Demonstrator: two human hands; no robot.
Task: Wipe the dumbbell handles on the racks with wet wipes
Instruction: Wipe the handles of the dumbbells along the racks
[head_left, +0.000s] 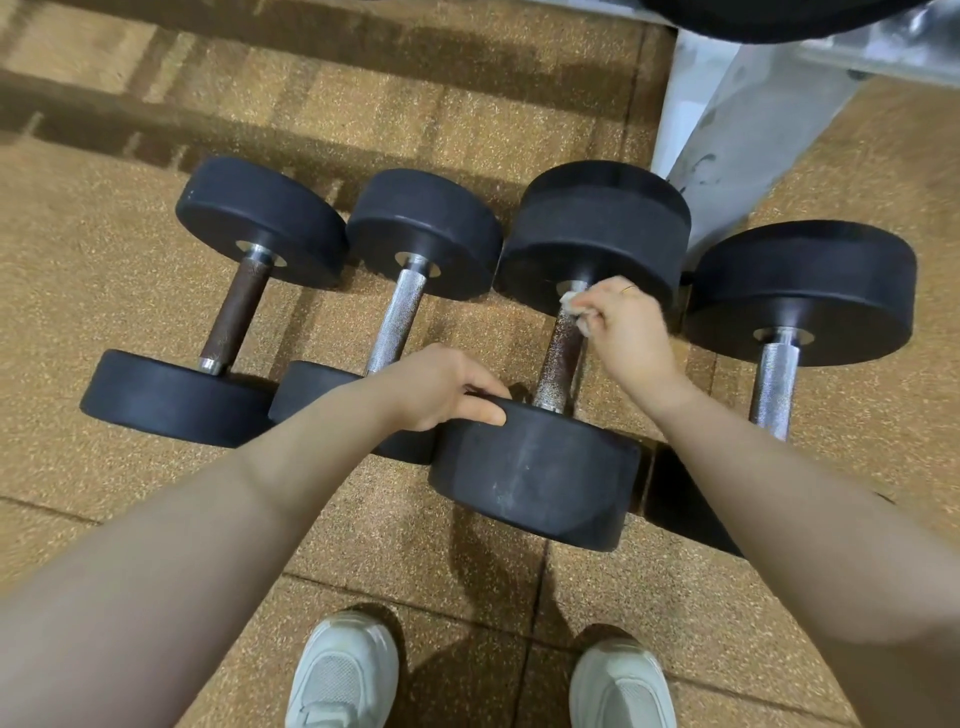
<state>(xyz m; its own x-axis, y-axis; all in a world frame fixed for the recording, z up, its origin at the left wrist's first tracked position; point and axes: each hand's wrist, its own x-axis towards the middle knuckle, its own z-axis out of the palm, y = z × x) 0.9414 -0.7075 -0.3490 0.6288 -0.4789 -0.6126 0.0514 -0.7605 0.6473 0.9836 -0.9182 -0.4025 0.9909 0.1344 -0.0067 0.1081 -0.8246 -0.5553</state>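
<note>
Warm indoor light, wide-angle edge warping

Speckled brown gym floor
Rubber floor tiles (130, 322) with dark seams lie in warm light; a pale grey metal frame leg (727, 130) stands at upper right.

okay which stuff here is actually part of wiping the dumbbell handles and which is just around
In use: wet wipe in right hand; third dumbbell's handle; left hand steadying its near weight; other three dumbbells.
Just around: metal rack post, white shoes.
</note>
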